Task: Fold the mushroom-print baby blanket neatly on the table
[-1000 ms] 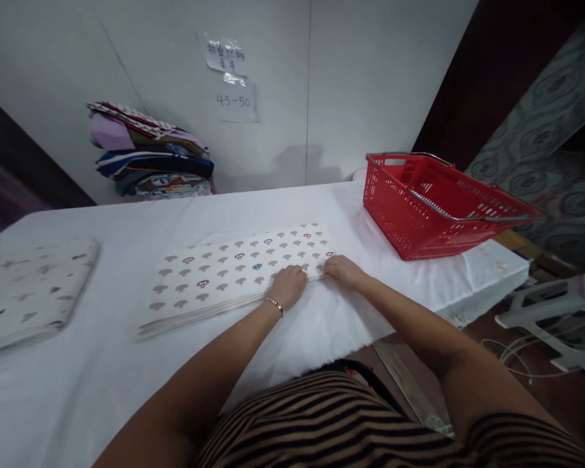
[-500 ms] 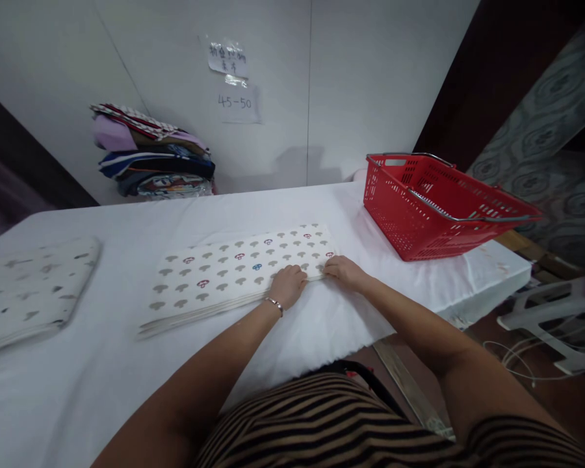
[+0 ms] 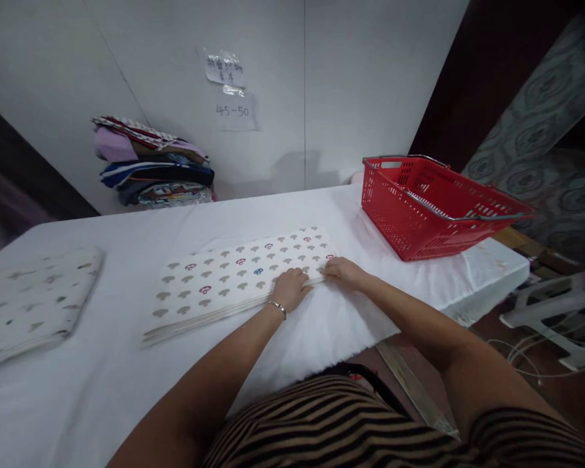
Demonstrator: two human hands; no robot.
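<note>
A white cloth with a mushroom print lies folded into a long strip, its layers showing along the near edge. My left hand, with a bracelet at the wrist, grips that near edge close to the right end, fingers bent over it. At the near right corner my right hand pinches the same cloth, fingertips closed on it. A small gap separates the two hands. The thumbs are mostly hidden.
Another folded printed cloth lies at the left of the white-covered table. A red basket stands at the back right. Piled fabrics rest against the wall behind. A grey stool is beyond the table's right end.
The camera view has shifted slightly. Both hands keep their hold on the mushroom-print cloth, with hardly any movement along its edge.
</note>
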